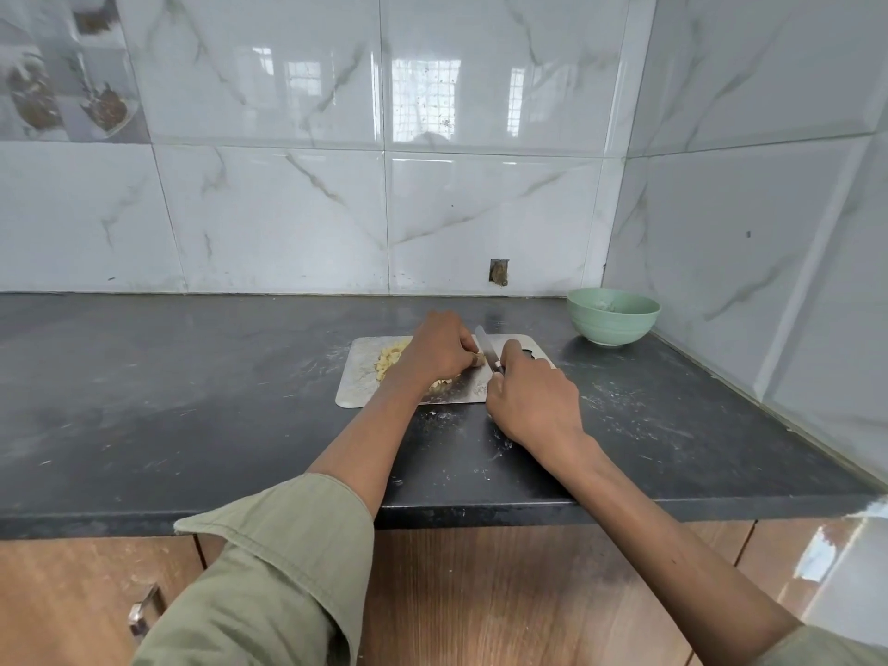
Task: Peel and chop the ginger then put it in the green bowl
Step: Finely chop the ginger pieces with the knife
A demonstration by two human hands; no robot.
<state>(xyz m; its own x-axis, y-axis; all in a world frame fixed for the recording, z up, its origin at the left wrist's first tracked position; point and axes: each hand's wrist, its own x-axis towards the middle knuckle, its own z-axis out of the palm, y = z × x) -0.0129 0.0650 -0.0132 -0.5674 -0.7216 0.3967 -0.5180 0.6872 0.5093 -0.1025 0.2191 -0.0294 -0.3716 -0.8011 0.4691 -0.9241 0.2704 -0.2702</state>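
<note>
Fingers (468, 346) of the left hand (435, 350) curl down and pinch a small brownish piece of ginger (478, 360) against the steel cutting board (358, 377), knuckles raised and the wrist arched above the board. Right beside that piece stands the blade of one knife (486, 348), tip pointing toward the counter's back edge, its handle wrapped by the curled fingers of the right hand (533, 401), whose thumb lies along the top near the blade. The heel of that hand sits at the board's near right corner. Two pale yellow heaps of chopped ginger (387, 362) lie on the board: one larger heap left of the left hand and a smaller one partly hidden under its wrist. One green bowl (612, 317) stands well apart in the counter's back right corner, close to both tiled walls; whether it holds anything I cannot tell for certain. The board lies about midway across the dark counter (192, 401), nearer the back edge than the front. Both forearms reach forward from the front edge, the left one coming out of a rolled olive sleeve (278, 560).
</note>
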